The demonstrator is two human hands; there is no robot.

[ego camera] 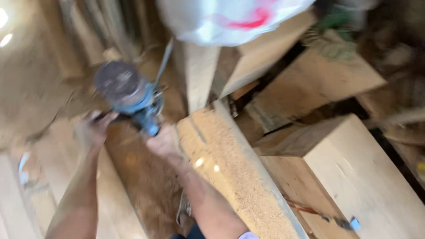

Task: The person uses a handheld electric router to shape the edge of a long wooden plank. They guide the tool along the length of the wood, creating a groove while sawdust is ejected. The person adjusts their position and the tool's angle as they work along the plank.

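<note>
Both hands are on the router (pixel 128 95), one per side handle: my left hand (pixel 90 128) clenches the near-left handle and my right hand (pixel 164 141) wraps the one opposite, so the blue-grey motor body sits between my fists with its round dark cap towards me. I judge the two-handed hold is there to keep a heavy tool level and steady. The picture is blurred, so I cannot tell whether the base touches wood. The router's cord (pixel 164 59) runs up and away beyond it, clear of my arms. Just right of the router lies a thick timber beam (pixel 230 168), its top dusted with sawdust, slanting away down to the right. Below the router a reddish plank (pixel 141 177) runs between my forearms. Beyond the router, further right, pale wooden blocks (pixel 310 84) are stacked loosely, and a white plastic bag (pixel 221 17) with a red mark hangs above them.
</note>
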